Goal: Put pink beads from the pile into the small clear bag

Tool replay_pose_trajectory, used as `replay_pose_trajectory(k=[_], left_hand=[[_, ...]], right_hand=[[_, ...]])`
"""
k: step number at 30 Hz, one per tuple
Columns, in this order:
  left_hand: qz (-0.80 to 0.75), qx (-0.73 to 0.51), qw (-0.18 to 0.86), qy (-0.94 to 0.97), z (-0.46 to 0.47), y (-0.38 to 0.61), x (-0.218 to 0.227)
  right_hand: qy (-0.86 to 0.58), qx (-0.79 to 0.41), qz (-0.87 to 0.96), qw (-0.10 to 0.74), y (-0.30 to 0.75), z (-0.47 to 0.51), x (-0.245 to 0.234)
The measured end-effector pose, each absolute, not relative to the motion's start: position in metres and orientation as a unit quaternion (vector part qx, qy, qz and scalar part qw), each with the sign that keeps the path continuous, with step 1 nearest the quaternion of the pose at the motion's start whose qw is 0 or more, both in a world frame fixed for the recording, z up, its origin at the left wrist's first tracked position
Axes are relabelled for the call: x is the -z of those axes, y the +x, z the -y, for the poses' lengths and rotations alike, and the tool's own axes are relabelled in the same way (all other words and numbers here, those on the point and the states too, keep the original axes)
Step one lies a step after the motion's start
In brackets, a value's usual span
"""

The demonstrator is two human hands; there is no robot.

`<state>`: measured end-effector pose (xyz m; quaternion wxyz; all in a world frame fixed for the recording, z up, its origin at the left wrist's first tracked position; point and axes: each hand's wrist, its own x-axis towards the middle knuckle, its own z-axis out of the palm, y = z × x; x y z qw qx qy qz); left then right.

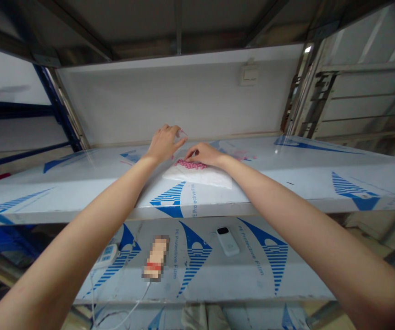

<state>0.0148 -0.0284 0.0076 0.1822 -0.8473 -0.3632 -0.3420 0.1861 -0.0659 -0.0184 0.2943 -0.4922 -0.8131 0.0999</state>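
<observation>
Small pink beads (192, 164) lie in a cluster on a white sheet, perhaps cloth or paper (200, 176), near the front edge of the upper shelf. My right hand (206, 154) reaches down to them, thumb and fingers curled together in a pinch at the cluster's left end. A pink bead seems to be between the fingertips, which partly cover it. Raised just behind and to the left, my left hand (164, 143) has its thumb apart from the fingers. Something thin, pinkish and partly see-through shows by its fingertips, too blurred to name.
Film with blue prints covers the upper shelf (321, 169). On the lower shelf (197, 284) lie a white device with a dark window (228, 240), a pixelated item (156, 257) with a white cable, and a white box (107, 255). Metal posts and an overhead board frame the space.
</observation>
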Motion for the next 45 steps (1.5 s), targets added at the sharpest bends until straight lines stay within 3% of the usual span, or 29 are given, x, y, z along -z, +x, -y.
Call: replay_pose_trajectory(k=[16, 23, 26, 31, 36, 42, 45], left_hand=[[0.369, 0.325, 0.178, -0.852, 0.027, 0.015, -0.007], [0.327, 0.309, 0.153, -0.880, 0.025, 0.016, -0.005], [0.310, 0.307, 0.142, -0.888, 0.027, 0.018, -0.004], [0.303, 0.309, 0.153, -0.888, 0.030, 0.019, -0.005], [0.333, 0.322, 0.167, -0.870, 0.028, 0.016, -0.007], [0.349, 0.332, 0.171, -0.859, 0.027, 0.014, -0.008], [0.349, 0.324, 0.170, -0.863, 0.028, 0.015, -0.008]], right_hand=[[-0.581, 0.023, 0.775, 0.246, 0.190, 0.066, 0.015], [-0.577, 0.039, 0.682, 0.448, 0.197, 0.066, 0.004], [-0.533, 0.018, 0.693, 0.484, 0.198, 0.061, 0.004], [-0.539, 0.002, 0.712, 0.450, 0.196, 0.060, 0.005], [-0.553, 0.053, 0.680, 0.479, 0.199, 0.061, 0.004], [-0.509, -0.116, 0.795, 0.310, 0.200, 0.060, 0.011], [-0.503, -0.151, 0.806, 0.274, 0.199, 0.063, 0.013]])
